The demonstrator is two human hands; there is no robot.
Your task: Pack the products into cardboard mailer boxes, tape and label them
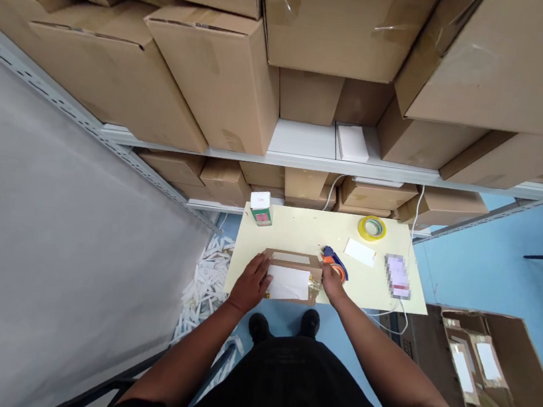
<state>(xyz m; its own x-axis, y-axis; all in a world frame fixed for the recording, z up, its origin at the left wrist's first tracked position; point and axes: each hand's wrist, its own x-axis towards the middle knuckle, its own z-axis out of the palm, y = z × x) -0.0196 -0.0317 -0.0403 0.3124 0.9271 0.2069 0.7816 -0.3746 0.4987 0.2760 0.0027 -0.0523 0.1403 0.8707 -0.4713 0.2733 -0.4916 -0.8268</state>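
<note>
A small brown cardboard parcel (294,260) with a white label (288,283) lies on the pale yellow table (308,232). My left hand (251,283) rests flat on the parcel's left end, fingers spread. At the parcel's right end, my right hand (331,281) is closed round an orange and blue tape dispenser (335,261). Shiny clear tape shows on the parcel's right edge.
On the table stand a white and green box (261,207), a yellow tape roll (372,228), a white card (360,252) and a blurred phone (397,276). Shelves of cardboard boxes (209,73) rise behind. An open carton of parcels (485,368) sits at right; paper strips (204,282) litter the floor.
</note>
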